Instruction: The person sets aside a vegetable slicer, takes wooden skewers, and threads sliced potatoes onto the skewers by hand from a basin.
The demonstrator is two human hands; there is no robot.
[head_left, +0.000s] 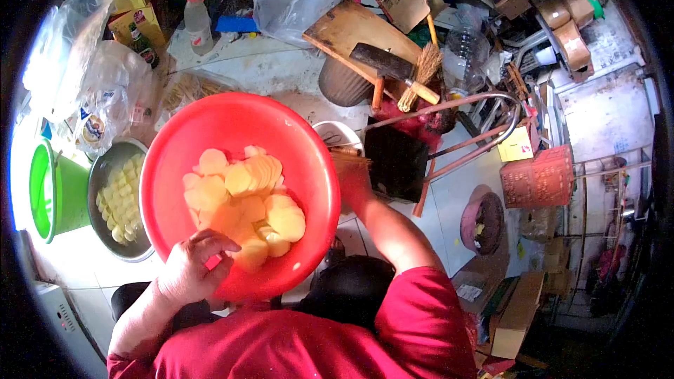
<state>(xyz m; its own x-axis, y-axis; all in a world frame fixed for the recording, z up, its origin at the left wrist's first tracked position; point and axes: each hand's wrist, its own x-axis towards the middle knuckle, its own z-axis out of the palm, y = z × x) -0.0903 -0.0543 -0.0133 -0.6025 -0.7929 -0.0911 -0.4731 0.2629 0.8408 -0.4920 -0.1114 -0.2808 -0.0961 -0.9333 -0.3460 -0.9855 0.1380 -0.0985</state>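
Note:
Thin round slices of peeled potato [249, 182], pale yellow, lie heaped in a large red basin [165, 161] in front of my body. My left hand [200, 260] is over the basin's near left rim, fingers curled and thumb drawn in close to them. Whatever it may pinch does not show. Beyond the basin's right side reaches my right hand [354, 186], close against or under the rim. Its fingers are hidden and blurred, so I cannot make out its grip. Left of the red basin stands a grey metal bowl [98, 175] with pale cut pieces in it.
A green bucket [70, 200] stands far left, below plastic bags [105, 91]. Ahead, a cleaver [382, 62] lies on a wooden board [351, 28] beside a small straw brush [425, 67]. A bent metal frame [484, 98], red brick [537, 177] and round pinkish container [467, 217] are at right.

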